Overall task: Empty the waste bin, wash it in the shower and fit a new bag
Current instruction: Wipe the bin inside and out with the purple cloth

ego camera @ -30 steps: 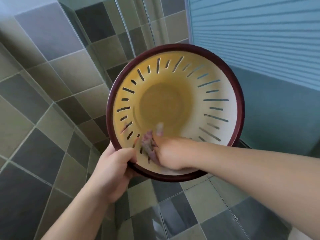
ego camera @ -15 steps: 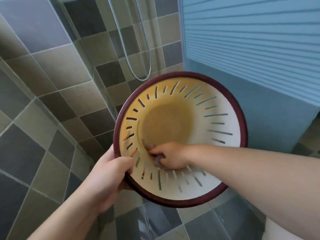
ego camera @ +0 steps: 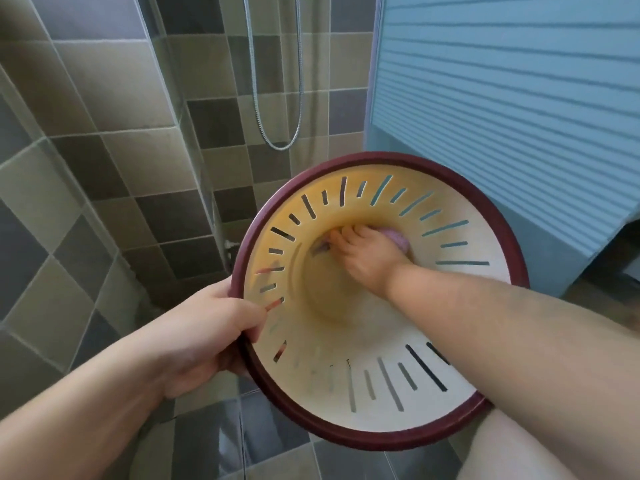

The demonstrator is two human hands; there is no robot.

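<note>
In the head view, the waste bin [ego camera: 377, 393] is held in the air in front of the tiled shower wall [ego camera: 104, 98], its open mouth turned toward the camera, so the yellowish inside with its slots is seen. The left hand [ego camera: 204, 337] grips the dark red rim at the bin's left side, thumb curled over the edge to the inside, the other fingers behind the rim. The right hand [ego camera: 363, 254] reaches deep into the bin, and its curled fingers press a pinkish-purple cloth [ego camera: 398, 239] against the upper edge of the bin's bottom. Half a second earlier this hand and the cloth were at the lower left of the bin's inside wall, near the left thumb; now they are higher and deeper. The bin also sits lower in the picture than before. Above the bin a metal shower hose [ego camera: 277, 98] hangs in a loop, and to the bin's right stands a blue ribbed panel [ego camera: 502, 98].
</note>
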